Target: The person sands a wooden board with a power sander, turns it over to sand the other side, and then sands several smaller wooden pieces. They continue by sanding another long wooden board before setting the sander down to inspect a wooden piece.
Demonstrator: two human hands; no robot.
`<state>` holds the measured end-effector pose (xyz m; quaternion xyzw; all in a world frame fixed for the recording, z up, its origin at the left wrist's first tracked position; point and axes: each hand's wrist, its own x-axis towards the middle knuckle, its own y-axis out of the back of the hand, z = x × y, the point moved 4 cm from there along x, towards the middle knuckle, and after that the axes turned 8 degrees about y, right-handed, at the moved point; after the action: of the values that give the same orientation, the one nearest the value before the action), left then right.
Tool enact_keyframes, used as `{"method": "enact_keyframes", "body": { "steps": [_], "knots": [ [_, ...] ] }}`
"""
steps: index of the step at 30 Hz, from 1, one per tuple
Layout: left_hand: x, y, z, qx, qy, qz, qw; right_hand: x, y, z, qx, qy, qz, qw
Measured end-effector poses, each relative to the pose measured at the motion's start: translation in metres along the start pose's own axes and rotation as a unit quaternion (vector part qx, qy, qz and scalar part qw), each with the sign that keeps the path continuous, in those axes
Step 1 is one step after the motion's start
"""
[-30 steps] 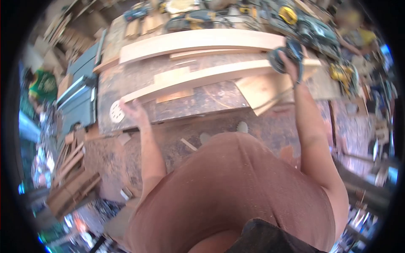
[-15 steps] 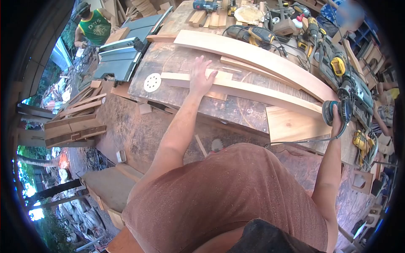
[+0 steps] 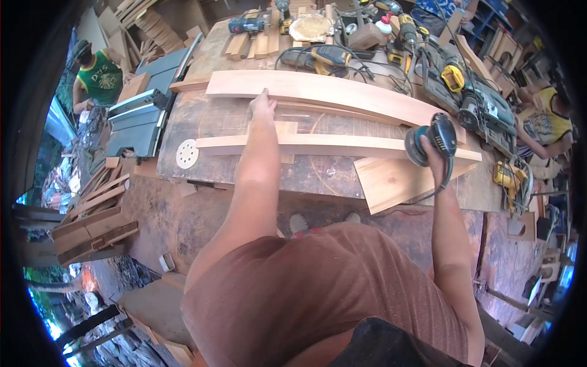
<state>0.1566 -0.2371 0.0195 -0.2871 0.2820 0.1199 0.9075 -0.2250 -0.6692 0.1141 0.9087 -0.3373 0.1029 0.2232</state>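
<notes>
My right hand (image 3: 433,154) is wrapped round a random orbital sander (image 3: 441,134), which stands over the right part of a long narrow wooden strip (image 3: 306,145), its pad tilted on edge in this view. My left hand (image 3: 263,106) reaches across the bench to the near edge of a wide, slightly curved board (image 3: 318,88); its fingers close on that edge, one fingertip showing on top. A thinner strip (image 3: 354,114) lies partly under the wide board. Beneath the narrow strip are a short wood piece (image 3: 286,129) and a flat panel (image 3: 388,183).
A perforated sanding disc (image 3: 187,154) lies at the workbench's (image 3: 214,122) left end, near a table saw (image 3: 137,125). Behind the boards are another sander (image 3: 330,59), drills (image 3: 408,30) and cords. One person (image 3: 101,79) stands at left, another (image 3: 544,119) at right.
My left hand has left the narrow strip and moved up to the wide board's near edge. The sander has come left along the strip, away from its right end. The view has shifted.
</notes>
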Motion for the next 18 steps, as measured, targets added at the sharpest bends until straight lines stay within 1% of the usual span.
{"method": "enact_keyframes", "body": {
  "steps": [2, 3, 4, 6, 7, 8, 10, 11, 12, 13, 14, 15, 16, 17, 18],
  "knots": [
    [-0.005, 0.013, 0.001, 0.037, 0.027, 0.004, 0.999, -0.008, -0.016, -0.021, 0.027, -0.045, -0.023, 0.998],
    [-0.016, 0.017, 0.002, 0.063, 0.046, 0.009, 0.997, -0.012, -0.023, -0.028, 0.057, -0.044, -0.023, 0.997],
    [-0.017, 0.022, 0.003, 0.060, 0.045, 0.009, 0.997, -0.012, -0.028, -0.031, 0.057, -0.043, -0.025, 0.997],
    [-0.028, 0.032, 0.005, 0.098, 0.097, -0.020, 0.990, -0.015, -0.042, -0.030, 0.069, -0.059, -0.047, 0.995],
    [-0.034, 0.032, 0.008, 0.085, 0.099, -0.046, 0.990, -0.013, -0.050, -0.028, 0.074, -0.044, -0.050, 0.995],
    [-0.037, 0.031, 0.013, 0.081, 0.096, -0.044, 0.991, -0.012, -0.056, -0.027, 0.075, -0.041, -0.054, 0.995],
    [-0.047, 0.032, 0.027, 0.103, 0.085, 0.016, 0.991, -0.014, -0.075, -0.038, 0.094, -0.028, -0.073, 0.993],
    [-0.051, 0.035, 0.031, 0.101, 0.084, 0.019, 0.991, -0.015, -0.085, -0.042, 0.095, -0.028, -0.076, 0.992],
    [-0.051, 0.040, 0.042, 0.164, -0.047, 0.030, 0.985, -0.016, -0.098, -0.048, 0.110, -0.020, -0.091, 0.990],
    [-0.059, 0.043, 0.052, 0.226, -0.174, 0.041, 0.958, -0.017, -0.111, -0.053, 0.124, -0.014, -0.104, 0.987],
    [-0.065, 0.053, 0.055, 0.227, -0.171, 0.044, 0.958, -0.020, -0.124, -0.057, 0.137, -0.009, -0.117, 0.984],
    [-0.091, 0.058, 0.074, 0.318, -0.313, 0.060, 0.893, -0.023, -0.136, -0.067, 0.145, 0.005, -0.122, 0.982],
    [-0.117, 0.063, 0.088, 0.400, -0.444, 0.072, 0.799, -0.024, -0.149, -0.068, 0.162, 0.026, -0.140, 0.976],
    [-0.124, 0.077, 0.093, 0.404, -0.439, 0.071, 0.800, -0.027, -0.162, -0.069, 0.158, 0.005, -0.146, 0.977],
    [-0.132, 0.089, 0.102, 0.434, -0.475, 0.074, 0.762, -0.030, -0.176, -0.072, 0.154, -0.014, -0.153, 0.976]
  ]
}}
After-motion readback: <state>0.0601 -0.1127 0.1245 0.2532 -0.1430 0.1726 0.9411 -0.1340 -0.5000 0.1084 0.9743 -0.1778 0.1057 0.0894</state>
